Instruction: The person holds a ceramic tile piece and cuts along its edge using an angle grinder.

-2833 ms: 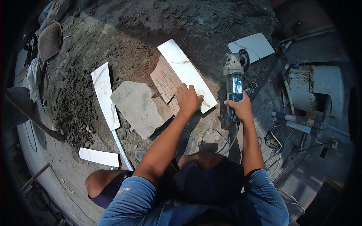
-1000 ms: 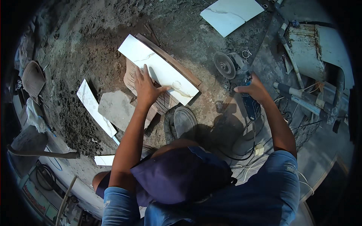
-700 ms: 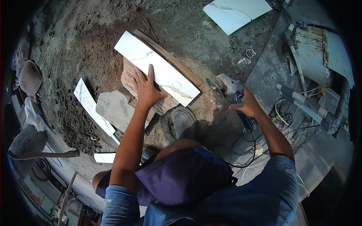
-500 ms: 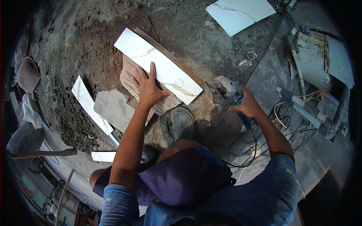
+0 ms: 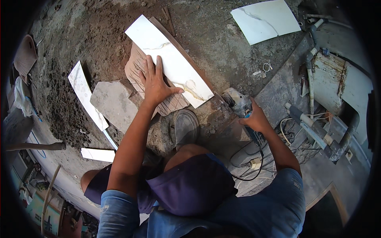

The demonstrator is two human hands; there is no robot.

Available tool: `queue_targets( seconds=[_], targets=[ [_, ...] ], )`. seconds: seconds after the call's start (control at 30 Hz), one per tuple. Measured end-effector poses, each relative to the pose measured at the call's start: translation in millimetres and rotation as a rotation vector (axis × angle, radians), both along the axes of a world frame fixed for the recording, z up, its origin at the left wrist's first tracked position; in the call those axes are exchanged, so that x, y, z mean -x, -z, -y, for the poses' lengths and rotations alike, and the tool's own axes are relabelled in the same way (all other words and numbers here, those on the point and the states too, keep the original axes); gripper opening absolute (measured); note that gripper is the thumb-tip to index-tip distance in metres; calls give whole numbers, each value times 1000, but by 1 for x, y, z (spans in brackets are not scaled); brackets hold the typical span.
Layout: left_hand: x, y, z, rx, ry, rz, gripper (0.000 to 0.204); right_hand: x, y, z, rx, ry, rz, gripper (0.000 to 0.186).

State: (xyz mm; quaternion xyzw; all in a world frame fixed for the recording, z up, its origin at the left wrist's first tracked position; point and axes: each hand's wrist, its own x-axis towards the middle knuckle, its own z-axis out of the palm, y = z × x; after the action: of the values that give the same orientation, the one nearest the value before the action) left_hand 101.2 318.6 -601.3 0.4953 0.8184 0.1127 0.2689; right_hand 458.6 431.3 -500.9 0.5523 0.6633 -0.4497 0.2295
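A long white tile strip (image 5: pixel 166 55) with grey-gold veining lies at a slant over a reddish stone slab (image 5: pixel 137 71) and a brown wooden board (image 5: pixel 184 55). My left hand (image 5: pixel 155 85) rests on the strip's near edge with fingers spread, pressing from above without gripping. My right hand (image 5: pixel 256 118) is wrapped around an angle grinder (image 5: pixel 238 102) with a blue body and grey metal head. The grinder's disc side faces the strip's right end; whether it touches cannot be told. A black cord trails from the grinder toward me.
A larger white tile (image 5: pixel 266 22) lies at the far right. Tile offcuts (image 5: pixel 87 95) and a grey stone slab (image 5: pixel 113 99) are to the left. Cables and a power socket (image 5: pixel 255 163) lie at right, near pipes (image 5: pixel 311 71). My shoe (image 5: pixel 186 127) stands just below the strip.
My right hand has brought the grinder slightly left, and its head is turned closer to the strip's right end. My left hand stays on the strip. The whole view has shifted a little.
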Motion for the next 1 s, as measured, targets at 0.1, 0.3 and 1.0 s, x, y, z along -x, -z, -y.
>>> queue_targets(
  seconds=[0.1,0.3,1.0],
  targets=[
    [1,-4,-2,22,-1,14,149,1,-3,1,-8,8,-5,113],
    [0,-6,-1,42,-19,26,149,-2,1,8,-40,10,1,109],
    [1,-5,0,44,-31,25,149,-3,5,14,-66,14,-4,107]
  ],
)
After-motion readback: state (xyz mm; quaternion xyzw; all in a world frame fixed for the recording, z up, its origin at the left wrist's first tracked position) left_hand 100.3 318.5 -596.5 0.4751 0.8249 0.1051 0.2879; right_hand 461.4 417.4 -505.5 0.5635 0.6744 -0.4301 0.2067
